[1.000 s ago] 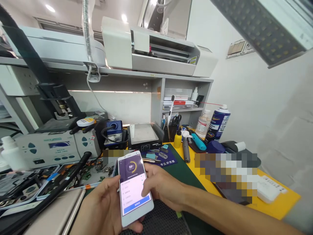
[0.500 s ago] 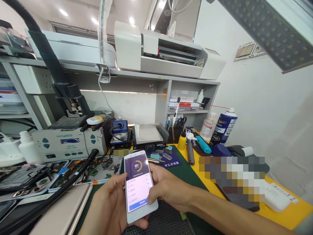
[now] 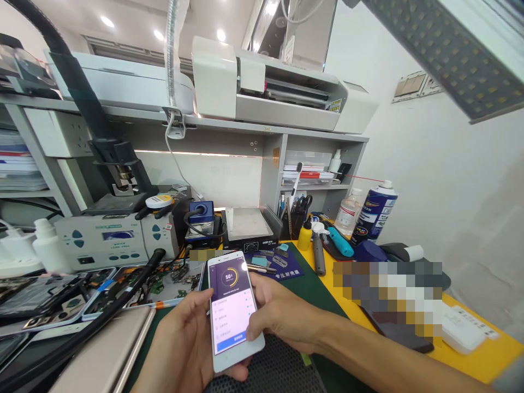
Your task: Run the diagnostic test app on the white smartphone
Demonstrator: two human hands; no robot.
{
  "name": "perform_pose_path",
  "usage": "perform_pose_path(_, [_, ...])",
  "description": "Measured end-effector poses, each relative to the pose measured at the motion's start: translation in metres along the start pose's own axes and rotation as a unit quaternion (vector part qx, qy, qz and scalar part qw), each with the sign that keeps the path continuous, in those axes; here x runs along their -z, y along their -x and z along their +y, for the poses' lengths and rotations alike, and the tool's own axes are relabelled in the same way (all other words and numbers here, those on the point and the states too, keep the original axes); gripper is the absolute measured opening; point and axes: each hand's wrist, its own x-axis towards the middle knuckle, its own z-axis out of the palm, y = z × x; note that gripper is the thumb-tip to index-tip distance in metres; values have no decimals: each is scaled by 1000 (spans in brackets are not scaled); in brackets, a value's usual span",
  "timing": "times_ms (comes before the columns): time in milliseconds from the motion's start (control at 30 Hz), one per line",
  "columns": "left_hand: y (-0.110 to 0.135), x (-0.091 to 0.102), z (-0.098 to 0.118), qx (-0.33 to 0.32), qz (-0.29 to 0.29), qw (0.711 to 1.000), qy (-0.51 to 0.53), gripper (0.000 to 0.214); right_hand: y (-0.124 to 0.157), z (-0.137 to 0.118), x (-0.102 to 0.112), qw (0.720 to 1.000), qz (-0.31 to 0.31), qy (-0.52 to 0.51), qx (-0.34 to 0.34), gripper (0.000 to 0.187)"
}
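Observation:
A white smartphone (image 3: 233, 314) with a lit screen is held upright, tilted slightly, between both hands. Its display shows a purple top with a yellow ring and "50", a list below, and a blue button at the bottom. My left hand (image 3: 186, 333) is closed around the phone's left edge, thumb along the side and fingers behind it. My right hand (image 3: 282, 316) grips the right edge, its thumb over the lower right of the screen near the blue button. The fingers behind the phone are mostly hidden.
Left lie opened phone parts (image 3: 172, 284), a gold device (image 3: 106, 352) and a black hose (image 3: 123, 295) before a grey soldering station (image 3: 100, 240). Behind stands a hot plate (image 3: 249, 224). To the right are a yellow bottle (image 3: 304, 238), a spray can (image 3: 374, 213) and a white box (image 3: 466, 330).

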Motion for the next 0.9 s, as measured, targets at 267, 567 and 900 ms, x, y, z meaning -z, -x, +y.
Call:
perform_pose_path(267, [-3, 3, 0, 1, -15, 1000, -10, 38, 1, -5, -3, 999, 22, 13, -21, 59])
perform_pose_path(567, [1, 1, 0, 4, 9, 1000, -24, 40, 0, -5, -7, 999, 45, -4, -21, 45])
perform_pose_path(900, [-4, 5, -2, 7, -4, 1000, -3, 39, -1, -2, -2, 999, 39, -14, -19, 50])
